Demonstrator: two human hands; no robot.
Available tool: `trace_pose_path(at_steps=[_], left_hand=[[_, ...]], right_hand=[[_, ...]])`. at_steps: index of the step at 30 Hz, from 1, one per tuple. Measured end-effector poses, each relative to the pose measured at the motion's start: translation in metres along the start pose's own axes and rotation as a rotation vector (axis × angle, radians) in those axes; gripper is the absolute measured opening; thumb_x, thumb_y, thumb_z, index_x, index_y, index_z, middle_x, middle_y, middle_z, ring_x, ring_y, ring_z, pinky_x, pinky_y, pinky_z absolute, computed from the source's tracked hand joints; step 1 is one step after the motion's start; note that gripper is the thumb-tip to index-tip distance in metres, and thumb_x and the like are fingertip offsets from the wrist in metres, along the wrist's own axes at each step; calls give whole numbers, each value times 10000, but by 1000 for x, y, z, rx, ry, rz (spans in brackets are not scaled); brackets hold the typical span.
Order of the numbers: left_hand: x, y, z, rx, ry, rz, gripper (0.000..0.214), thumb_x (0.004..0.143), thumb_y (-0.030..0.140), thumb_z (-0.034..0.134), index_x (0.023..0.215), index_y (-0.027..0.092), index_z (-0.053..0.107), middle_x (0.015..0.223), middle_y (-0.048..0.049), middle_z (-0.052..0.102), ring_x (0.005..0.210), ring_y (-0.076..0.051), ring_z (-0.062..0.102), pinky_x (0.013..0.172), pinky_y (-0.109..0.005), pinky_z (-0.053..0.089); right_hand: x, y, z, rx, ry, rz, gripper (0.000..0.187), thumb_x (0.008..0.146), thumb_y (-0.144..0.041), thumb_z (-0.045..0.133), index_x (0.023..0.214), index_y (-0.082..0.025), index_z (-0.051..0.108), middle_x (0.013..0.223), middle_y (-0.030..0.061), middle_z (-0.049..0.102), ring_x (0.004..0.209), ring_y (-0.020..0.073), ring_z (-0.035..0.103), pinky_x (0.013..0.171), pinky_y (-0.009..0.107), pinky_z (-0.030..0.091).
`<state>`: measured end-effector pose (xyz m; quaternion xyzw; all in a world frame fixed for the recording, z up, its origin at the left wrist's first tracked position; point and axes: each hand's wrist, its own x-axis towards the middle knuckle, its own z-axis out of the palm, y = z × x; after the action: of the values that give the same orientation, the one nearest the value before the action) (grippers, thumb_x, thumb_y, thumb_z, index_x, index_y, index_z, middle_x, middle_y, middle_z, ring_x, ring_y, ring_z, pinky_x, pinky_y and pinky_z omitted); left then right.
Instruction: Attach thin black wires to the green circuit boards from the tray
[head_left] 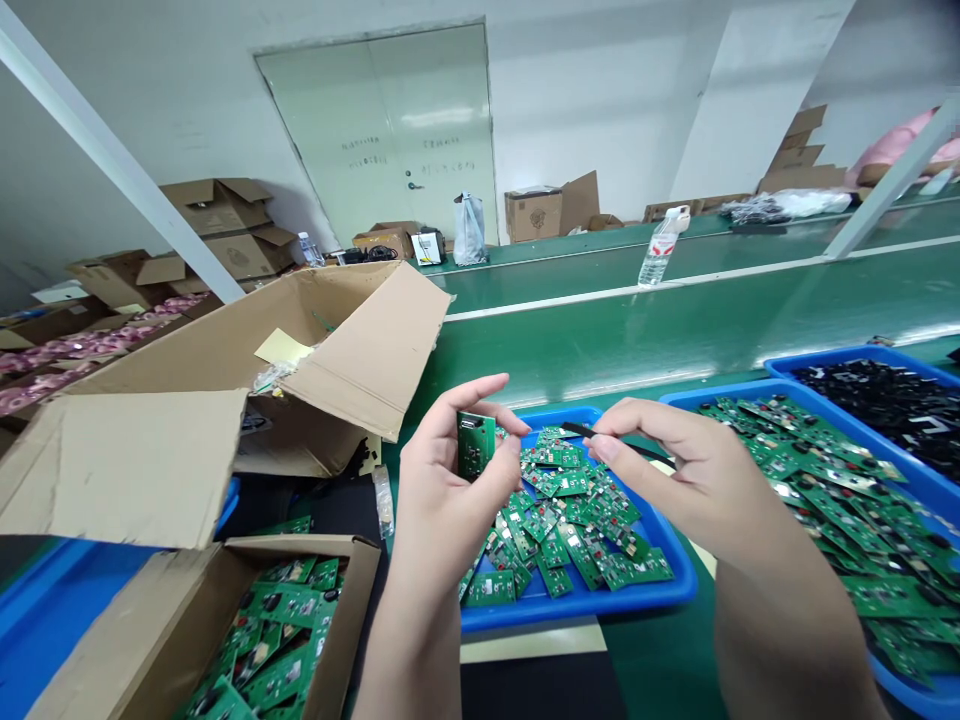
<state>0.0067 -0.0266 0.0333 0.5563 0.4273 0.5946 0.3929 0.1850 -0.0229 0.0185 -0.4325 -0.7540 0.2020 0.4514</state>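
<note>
My left hand (461,470) is closed around a small green circuit board (475,445), held upright between thumb and fingers. Between the thumb and forefinger of my right hand (652,450) is a thin black strip (577,429), its tip pointing left toward the board but apart from it. What the strip is, I cannot tell. Both hands are raised above a blue tray (660,600) in which many green circuit boards (559,515) lie in a loose heap.
An open cardboard box (352,560) of circuit boards stands at lower left, with a larger open carton (382,340) behind it. To the right is another blue tray (679,397) of boards. Beyond it sits a blue tray (780,365) of black pieces. A water bottle (660,250) stands farther back.
</note>
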Motion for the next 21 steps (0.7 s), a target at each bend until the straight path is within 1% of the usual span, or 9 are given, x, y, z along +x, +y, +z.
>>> trace_pose_path(at_steps=[3, 6, 9, 12, 14, 17, 19, 21], left_hand=[[-1, 3, 2, -43, -2, -16, 317, 737, 102, 584, 1039, 195, 612, 750, 23, 598, 426, -36, 474, 371, -159, 357], [-2, 6, 6, -67, 18, -36, 258, 765, 126, 571, 1015, 182, 599, 732, 24, 600, 386, -25, 456, 356, -160, 335], [-3, 6, 8, -76, 2, -44, 213, 780, 136, 566, 988, 178, 584, 716, 27, 590, 389, -29, 471, 359, -156, 328], [-2, 3, 8, -77, 0, -52, 150, 812, 170, 554, 961, 181, 571, 615, 61, 516, 379, -36, 459, 369, -155, 335], [-1, 2, 8, -61, 8, -57, 139, 814, 215, 595, 947, 182, 569, 578, 77, 474, 373, -34, 443, 376, -156, 342], [2, 0, 5, -56, 2, -83, 265, 763, 260, 694, 984, 181, 571, 599, 71, 505, 401, -45, 479, 398, -160, 372], [4, -1, 3, -66, -26, -108, 388, 733, 277, 731, 1066, 180, 558, 602, 66, 525, 422, -68, 521, 424, -176, 407], [6, -4, 1, -57, -59, -137, 487, 727, 302, 739, 1149, 175, 530, 587, 67, 526, 421, -82, 529, 438, -192, 418]], right_hand=[[0, 0, 1, 6, -6, -9, 149, 896, -196, 498, 761, -206, 562, 692, -11, 568, 617, 122, 522, 586, 237, 422], [0, 1, 2, 12, -7, -16, 145, 899, -194, 500, 768, -205, 562, 701, -11, 568, 629, 123, 524, 594, 236, 419], [0, 2, 1, 12, -13, -38, 141, 899, -196, 498, 776, -206, 566, 716, -6, 577, 647, 127, 530, 599, 234, 422], [0, 2, 0, 11, -18, -40, 143, 900, -197, 495, 776, -206, 566, 718, -1, 580, 647, 131, 532, 602, 238, 429], [1, 1, 0, 7, -17, -35, 145, 899, -200, 494, 774, -205, 568, 714, 7, 582, 645, 138, 533, 603, 246, 435], [1, 0, 1, -1, -12, -29, 154, 898, -211, 489, 767, -207, 570, 716, 16, 592, 653, 148, 545, 606, 254, 444], [1, 0, 1, -5, -9, -32, 157, 898, -213, 487, 764, -209, 569, 718, 13, 596, 651, 146, 550, 604, 250, 445], [1, 0, 1, -13, -7, -31, 154, 897, -211, 488, 766, -209, 569, 713, 10, 597, 641, 141, 550, 597, 245, 446]])
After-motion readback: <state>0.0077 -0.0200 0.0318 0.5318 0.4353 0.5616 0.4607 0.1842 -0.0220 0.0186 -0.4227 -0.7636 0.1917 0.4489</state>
